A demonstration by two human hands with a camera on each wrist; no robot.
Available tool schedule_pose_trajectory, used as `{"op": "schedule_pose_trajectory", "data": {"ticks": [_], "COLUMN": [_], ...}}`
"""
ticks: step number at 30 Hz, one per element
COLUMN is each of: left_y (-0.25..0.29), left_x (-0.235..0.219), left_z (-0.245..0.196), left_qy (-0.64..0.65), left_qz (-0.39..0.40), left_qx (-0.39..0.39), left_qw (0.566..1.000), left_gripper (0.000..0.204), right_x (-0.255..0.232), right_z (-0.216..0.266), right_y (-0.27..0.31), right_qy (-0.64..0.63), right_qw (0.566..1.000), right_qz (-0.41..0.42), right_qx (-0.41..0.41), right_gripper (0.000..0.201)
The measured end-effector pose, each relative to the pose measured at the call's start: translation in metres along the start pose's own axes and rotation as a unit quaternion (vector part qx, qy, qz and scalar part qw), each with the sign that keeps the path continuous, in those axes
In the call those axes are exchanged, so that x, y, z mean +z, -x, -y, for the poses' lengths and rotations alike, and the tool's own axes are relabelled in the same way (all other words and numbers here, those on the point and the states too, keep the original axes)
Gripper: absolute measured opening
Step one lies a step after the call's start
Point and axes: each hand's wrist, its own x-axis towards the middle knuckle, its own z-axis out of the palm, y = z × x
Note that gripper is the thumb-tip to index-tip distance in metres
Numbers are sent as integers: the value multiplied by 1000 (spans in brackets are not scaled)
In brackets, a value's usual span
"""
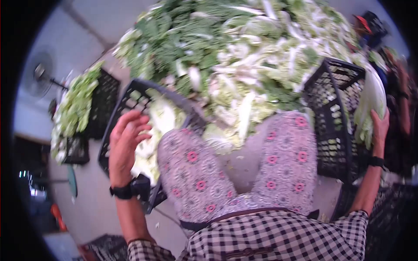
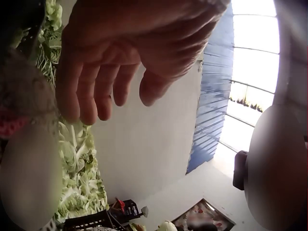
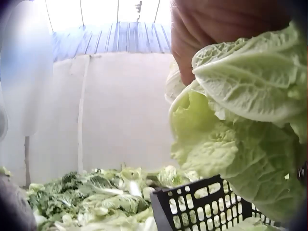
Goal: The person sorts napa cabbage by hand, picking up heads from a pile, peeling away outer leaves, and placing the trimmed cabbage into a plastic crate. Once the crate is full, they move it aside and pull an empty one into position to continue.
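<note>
My right hand [image 1: 380, 126] holds a long pale cabbage [image 1: 371, 98] upright at the outer side of a black crate [image 1: 335, 108]. In the right wrist view the cabbage's loose green leaves [image 3: 250, 79] hang below the hand [image 3: 221, 29], above the crate's rim [image 3: 192, 185]. My left hand [image 1: 126, 143], empty with relaxed, slightly bent fingers, is over the left black crate [image 1: 117, 108], which has pale cabbage [image 1: 163, 115] in it. The left wrist view shows that hand [image 2: 115, 57] palm side, fingers apart, holding nothing.
A large heap of cabbage leaves [image 1: 244, 52] lies ahead of my knees. Farther left are more crates [image 1: 104, 104] with leaves on top, and a fan [image 1: 40, 73]. Another person's arm [image 1: 404, 95] shows at the far right. Dark crates [image 1: 398, 209] stand at the lower right.
</note>
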Motion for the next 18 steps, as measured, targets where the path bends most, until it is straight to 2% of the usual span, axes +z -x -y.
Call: {"op": "schedule_pose_trajectory", "data": {"ticks": [2, 4, 5, 7, 8, 10, 11, 12, 14, 18], "left_y": [-5, -11, -13, -17, -18, -19, -21, -23, -27, -19], "left_x": [-26, -49, -64, -90, -100, -114, -124, -135, -151, -176], "left_z": [12, 30, 46, 78, 91, 112, 125, 138, 154, 187], "left_qy": [-12, -24, -74, -175, -227, -303, -357, -436, -538, -516], "left_qz": [-28, -53, -62, -65, -60, -45, -20, -13, -42, -65], "left_qx": [-20, -80, -96, -127, -142, -126, -103, -80, -104, -271], "left_qw": [999, 995, 991, 974, 961, 944, 928, 897, 835, 810], "left_gripper": [36, 35, 37, 39, 39, 40, 41, 44, 51, 68], "right_x": [23, 40, 45, 45, 49, 53, 56, 60, 65, 91], "right_z": [-40, -76, -69, -40, -4, 85, 115, 128, 145, 158], "right_y": [-14, -24, -21, -18, -8, 21, 34, 39, 50, 72], "right_qy": [109, 57, 35, -38, -90, -73, -63, -65, -64, -66], "right_qw": [991, 989, 985, 978, 975, 975, 975, 966, 946, 931], "right_qz": [53, 129, 166, 203, 205, 209, 210, 245, 314, 359], "right_qx": [-63, -38, -33, -7, 14, -21, -37, -43, -51, -13], "right_gripper": [63, 62, 60, 55, 52, 50, 49, 48, 46, 45]}}
